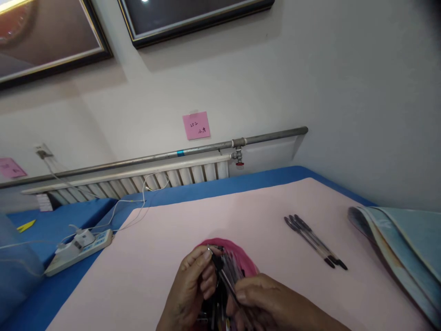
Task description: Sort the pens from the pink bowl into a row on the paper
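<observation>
A pink pencil pouch (pixel 241 256) lies on the pale pink sheet (pixel 213 220) at the bottom middle, stuffed with several dark pens. My left hand (pixel 191 289) holds the pouch's open edge near its zipper. My right hand (pixel 272 301) pinches a dark pen (pixel 225 278) that sticks out of the pouch, fingers closed on its barrel. Three black-capped pens (pixel 315 241) lie side by side on the sheet to the right, apart from both hands.
A white power strip (pixel 81 250) with plugs and white cables sits on the blue cloth at left. A folded light-blue glossy sheet (pixel 396 248) lies at the right edge. A radiator (pixel 138 181) and pipe run along the wall behind.
</observation>
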The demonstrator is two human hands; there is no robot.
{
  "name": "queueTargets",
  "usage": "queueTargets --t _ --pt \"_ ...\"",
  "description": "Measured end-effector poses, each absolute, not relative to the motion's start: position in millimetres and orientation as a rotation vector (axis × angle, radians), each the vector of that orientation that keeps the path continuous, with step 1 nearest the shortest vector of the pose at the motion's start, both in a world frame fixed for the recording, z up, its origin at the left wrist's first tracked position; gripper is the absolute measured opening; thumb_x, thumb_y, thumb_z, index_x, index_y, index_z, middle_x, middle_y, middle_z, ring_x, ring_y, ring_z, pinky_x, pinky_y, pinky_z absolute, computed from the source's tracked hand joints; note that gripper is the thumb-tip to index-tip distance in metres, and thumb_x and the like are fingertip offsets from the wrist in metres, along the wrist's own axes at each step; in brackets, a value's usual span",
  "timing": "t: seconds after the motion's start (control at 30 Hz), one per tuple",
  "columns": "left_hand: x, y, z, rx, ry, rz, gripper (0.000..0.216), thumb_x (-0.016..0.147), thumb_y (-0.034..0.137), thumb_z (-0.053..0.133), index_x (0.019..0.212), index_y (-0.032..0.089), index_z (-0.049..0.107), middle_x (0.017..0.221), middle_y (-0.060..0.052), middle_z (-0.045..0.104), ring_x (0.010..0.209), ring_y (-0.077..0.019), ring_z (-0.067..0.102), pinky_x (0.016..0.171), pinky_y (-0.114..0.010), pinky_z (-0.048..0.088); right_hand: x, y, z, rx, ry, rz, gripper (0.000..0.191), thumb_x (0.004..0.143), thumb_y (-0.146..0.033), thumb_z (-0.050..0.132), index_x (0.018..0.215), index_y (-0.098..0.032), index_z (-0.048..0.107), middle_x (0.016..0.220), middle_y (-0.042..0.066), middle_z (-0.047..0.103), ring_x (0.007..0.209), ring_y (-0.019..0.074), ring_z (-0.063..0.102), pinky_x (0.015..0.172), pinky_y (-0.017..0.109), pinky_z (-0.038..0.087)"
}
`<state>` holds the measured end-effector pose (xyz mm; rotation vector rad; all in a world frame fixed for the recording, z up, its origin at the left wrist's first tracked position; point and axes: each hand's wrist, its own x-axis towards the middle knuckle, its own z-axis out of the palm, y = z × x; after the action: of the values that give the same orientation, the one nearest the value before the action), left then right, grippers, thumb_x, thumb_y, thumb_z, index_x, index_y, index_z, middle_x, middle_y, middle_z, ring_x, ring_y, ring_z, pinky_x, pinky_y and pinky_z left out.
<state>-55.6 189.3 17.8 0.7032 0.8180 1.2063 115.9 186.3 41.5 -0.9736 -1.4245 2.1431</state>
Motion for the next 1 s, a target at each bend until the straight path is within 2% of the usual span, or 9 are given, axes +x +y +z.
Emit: queueTargets --t 0.17,0.27,0.33,0.4,0.5,0.57,0.7,0.87,1.0 --pt "-56.4 190.5 16.9 0.699 0.812 1.214 0.025 0.075 0.035 0.069 0.085 0.012 0.068 0.047 0.011 0.024 0.039 -0.0018 0.018 0.035 -0.015 0.015 114.1 187.0 35.9 -1.012 -1.275 2.121 0.017 0.061 -0.030 0.061 0.058 -0.020 0.048 0.041 -0.008 0.046 0.033 0.0035 0.030 0.038 0.017 0.017" --pt "-56.7 190.9 16.6 0.699 0.810 1.224 0.025 0.075 0.035 0.070 0.085 0.012 0.068 0.047 0.011 0.024 0.039 -0.0016 0.018 0.035 -0.015 0.016 112.5 186.2 35.9 -0.980 -1.219 2.178 0.017 0.063 -0.034 0.059 0.065 -0.017 0.055 0.050 -0.005 0.054 0.036 0.0037 0.034 0.039 0.017 0.018" --pt "-56.7 190.8 17.2 0.699 0.808 1.221 0.026 0.075 0.036 0.070 0.085 0.012 0.068 0.046 0.012 0.023 0.039 -0.0015 0.018 0.035 -0.015 0.016 111.5 185.2 36.8 -0.943 -1.191 2.221 0.025 0.065 -0.038 0.054 0.068 -0.014 0.061 0.054 -0.001 0.056 0.039 0.0047 0.037 0.040 0.018 0.020" --pt "-56.4 190.5 18.2 0.704 0.807 1.217 0.025 0.075 0.035 0.070 0.085 0.012 0.068 0.046 0.012 0.023 0.038 -0.0016 0.018 0.035 -0.015 0.016 111.3 184.8 36.7 -0.938 -1.169 2.221 0.024 0.064 -0.037 0.056 0.063 -0.013 0.061 0.048 -0.003 0.052 0.037 0.0044 0.035 0.039 0.018 0.019" --pt "-55.8 190.0 19.3 0.710 0.809 1.219 0.025 0.076 0.035 0.069 0.085 0.011 0.068 0.046 0.011 0.024 0.038 -0.0017 0.019 0.035 -0.015 0.017 112.1 184.9 35.4 -0.961 -1.127 2.174 0.018 0.059 -0.030 0.064 0.056 -0.018 0.051 0.041 -0.009 0.043 0.034 0.0026 0.028 0.037 0.017 0.013" --pt "-55.8 190.0 19.3 0.710 0.810 1.225 0.026 0.076 0.036 0.069 0.084 0.011 0.067 0.046 0.011 0.024 0.038 -0.0016 0.019 0.035 -0.015 0.017 112.3 184.5 36.0 -0.977 -1.098 2.179 0.019 0.060 -0.030 0.065 0.057 -0.018 0.051 0.043 -0.008 0.046 0.034 0.0021 0.028 0.037 0.017 0.012" --pt "-56.3 190.1 18.4 0.711 0.811 1.215 0.026 0.075 0.036 0.069 0.085 0.012 0.067 0.046 0.011 0.026 0.038 -0.0013 0.021 0.035 -0.015 0.017 110.9 182.7 37.6 -0.966 -1.074 2.266 0.026 0.065 -0.038 0.058 0.072 -0.013 0.064 0.056 -0.002 0.057 0.040 0.0033 0.037 0.037 0.017 0.015" --pt "-56.0 189.8 18.0 0.706 0.811 1.196 0.027 0.075 0.036 0.070 0.086 0.012 0.067 0.046 0.011 0.027 0.037 -0.0011 0.021 0.035 -0.015 0.016 110.4 184.7 33.6 -0.998 -1.060 2.230 0.015 0.060 -0.028 0.064 0.061 -0.018 0.052 0.040 -0.010 0.040 0.034 0.0024 0.025 0.035 0.017 0.010" --pt "-55.8 189.7 18.2 0.707 0.804 1.193 0.027 0.075 0.036 0.070 0.086 0.012 0.067 0.046 0.011 0.027 0.037 -0.0011 0.019 0.035 -0.015 0.015 110.1 184.4 34.7 -0.974 -1.081 2.270 0.022 0.063 -0.033 0.060 0.074 -0.014 0.061 0.055 -0.003 0.055 0.037 0.0022 0.032 0.035 0.017 0.009"
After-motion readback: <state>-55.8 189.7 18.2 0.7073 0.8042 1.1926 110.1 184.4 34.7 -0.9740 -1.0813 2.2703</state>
